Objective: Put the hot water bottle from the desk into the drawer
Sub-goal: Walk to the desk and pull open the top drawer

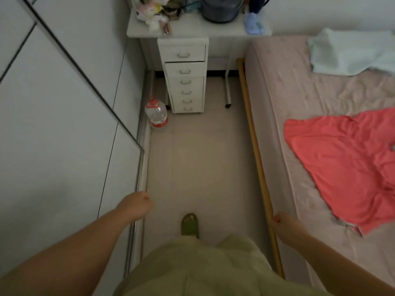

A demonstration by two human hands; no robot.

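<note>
A white desk [226,30] stands at the far end of the narrow floor strip. On its right end lies a light blue plush-covered thing [254,24] that looks like the hot water bottle. Under the desk stands a white drawer unit [186,82] with several handled drawers; the top drawer [183,53] sticks out slightly. My left hand [136,205] hangs low on the left, fingers curled into a loose fist, holding nothing. My right hand [284,224] hangs by the bed's edge, fingers curled, also without anything in it. Both are far from the desk.
A white wardrobe [64,124] lines the left side. A bed with a pink sheet [299,124] fills the right, with a red cloth [346,159] and a pale towel [350,52] on it. A water jug [156,113] stands beside the drawers. A dark pot [220,7] and clutter crowd the desk.
</note>
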